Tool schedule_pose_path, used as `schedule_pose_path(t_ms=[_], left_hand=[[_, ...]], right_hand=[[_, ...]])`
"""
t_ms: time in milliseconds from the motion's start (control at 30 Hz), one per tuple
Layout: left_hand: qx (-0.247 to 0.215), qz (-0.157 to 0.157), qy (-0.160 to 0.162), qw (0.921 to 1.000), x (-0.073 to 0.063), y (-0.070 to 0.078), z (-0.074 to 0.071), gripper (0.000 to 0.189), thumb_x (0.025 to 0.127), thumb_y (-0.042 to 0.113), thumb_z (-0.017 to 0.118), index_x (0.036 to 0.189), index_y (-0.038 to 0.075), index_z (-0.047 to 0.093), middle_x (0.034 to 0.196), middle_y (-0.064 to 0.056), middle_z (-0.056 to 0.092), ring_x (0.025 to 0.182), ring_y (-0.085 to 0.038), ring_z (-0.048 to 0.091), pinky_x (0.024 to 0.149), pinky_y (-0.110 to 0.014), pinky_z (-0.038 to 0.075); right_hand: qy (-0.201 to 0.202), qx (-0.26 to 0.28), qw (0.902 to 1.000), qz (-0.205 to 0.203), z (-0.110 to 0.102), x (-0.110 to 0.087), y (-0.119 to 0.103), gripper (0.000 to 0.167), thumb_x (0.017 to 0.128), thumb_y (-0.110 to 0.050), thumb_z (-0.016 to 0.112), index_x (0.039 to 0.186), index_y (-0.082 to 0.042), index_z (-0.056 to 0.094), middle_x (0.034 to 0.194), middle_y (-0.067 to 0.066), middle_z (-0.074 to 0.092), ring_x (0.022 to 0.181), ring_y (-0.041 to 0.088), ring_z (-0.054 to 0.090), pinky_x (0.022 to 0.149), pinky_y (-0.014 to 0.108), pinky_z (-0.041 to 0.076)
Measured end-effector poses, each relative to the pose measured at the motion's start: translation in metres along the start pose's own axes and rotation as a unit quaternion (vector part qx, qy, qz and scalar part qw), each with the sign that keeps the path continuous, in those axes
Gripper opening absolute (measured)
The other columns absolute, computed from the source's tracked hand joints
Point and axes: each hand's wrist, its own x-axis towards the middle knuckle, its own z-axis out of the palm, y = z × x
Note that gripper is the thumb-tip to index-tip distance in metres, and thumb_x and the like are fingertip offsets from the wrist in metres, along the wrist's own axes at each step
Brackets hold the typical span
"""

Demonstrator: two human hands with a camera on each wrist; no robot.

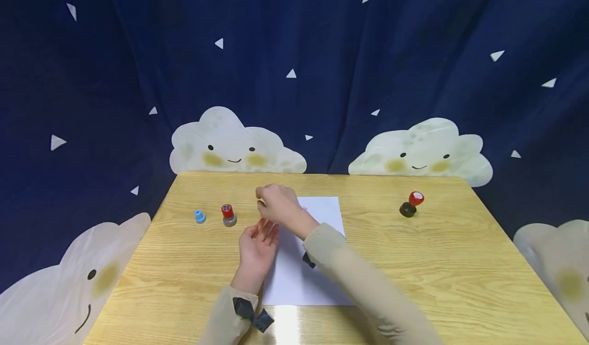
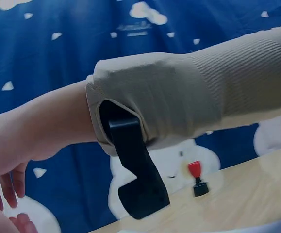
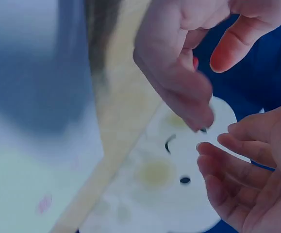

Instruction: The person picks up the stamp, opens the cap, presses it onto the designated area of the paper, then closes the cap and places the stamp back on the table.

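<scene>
Palm up, my left hand (image 1: 257,253) is held over the left edge of a white sheet of paper (image 1: 308,278), its fingers loosely bent. Just above its fingertips is my right hand (image 1: 279,204), knuckles up and fingers bent downward. In the right wrist view a gap separates the right hand (image 3: 179,63) from the left hand (image 3: 252,179), and nothing lies in the left palm. A small red patch (image 3: 195,62) shows among the right fingers; I cannot tell what it is. A pink print (image 1: 304,209) marks the paper, partly behind the right wrist.
Left of the hands stand a red stamp with a grey base (image 1: 228,216) and a small light blue cone-shaped piece (image 1: 200,216). Toward the right back is a red-knobbed stamp with a black base (image 1: 411,204). The wooden table (image 1: 460,263) meets a dark blue curtain (image 1: 322,38).
</scene>
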Motion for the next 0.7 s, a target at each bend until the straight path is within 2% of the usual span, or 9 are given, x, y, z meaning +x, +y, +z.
schedule_pose_path(t_ms=[67, 133, 233, 467, 700], left_hand=[[0.029, -0.012, -0.011, 0.9994, 0.0, -0.009, 0.006, 0.025, 0.102, 0.015, 0.024, 0.113, 0.006, 0.044, 0.105, -0.007, 0.058, 0.101, -0.022, 0.051, 0.093, -0.03, 0.043], [0.055, -0.023, -0.022, 0.998, 0.001, -0.018, 0.011, 0.025, 0.101, 0.015, 0.026, 0.112, 0.006, 0.046, 0.099, -0.005, 0.06, 0.092, -0.02, 0.053, 0.083, -0.028, 0.044], [0.087, -0.033, -0.033, 0.9951, 0.004, -0.031, 0.018, 0.024, 0.1, 0.015, 0.028, 0.111, 0.006, 0.047, 0.094, -0.003, 0.061, 0.082, -0.017, 0.052, 0.074, -0.025, 0.044], [0.119, -0.057, -0.042, 0.9904, 0.013, -0.059, 0.03, 0.027, 0.098, 0.017, 0.032, 0.114, 0.005, 0.05, 0.094, -0.004, 0.062, 0.076, -0.017, 0.053, 0.068, -0.024, 0.043], [0.145, -0.074, -0.065, 0.9845, 0.025, -0.099, 0.043, 0.032, 0.096, 0.019, 0.034, 0.114, 0.002, 0.053, 0.097, -0.007, 0.064, 0.074, -0.016, 0.056, 0.066, -0.023, 0.045]], right_hand=[[0.023, 0.0, 0.9997, -0.004, -0.008, -0.009, 0.01, 0.003, 0.087, -0.015, 0.068, 0.086, -0.016, 0.071, 0.078, -0.002, 0.067, 0.067, 0.017, 0.064, 0.049, 0.034, 0.051], [0.04, 0.003, 0.9992, -0.004, -0.016, -0.018, 0.019, 0.008, 0.087, -0.016, 0.069, 0.08, -0.017, 0.069, 0.074, -0.003, 0.065, 0.064, 0.017, 0.063, 0.046, 0.034, 0.049], [0.051, 0.003, 0.9987, 0.001, -0.025, -0.032, 0.033, 0.011, 0.087, -0.017, 0.07, 0.076, -0.017, 0.067, 0.07, -0.004, 0.061, 0.06, 0.015, 0.059, 0.044, 0.033, 0.046], [0.064, 0.025, 0.9973, 0.028, -0.043, -0.061, 0.062, 0.006, 0.084, -0.015, 0.071, 0.078, -0.015, 0.07, 0.071, -0.003, 0.062, 0.06, 0.012, 0.056, 0.045, 0.031, 0.044], [0.099, 0.028, 0.9921, 0.071, -0.055, -0.092, 0.102, 0.003, 0.082, -0.015, 0.073, 0.079, -0.014, 0.071, 0.075, -0.002, 0.065, 0.064, 0.017, 0.06, 0.049, 0.036, 0.047]])
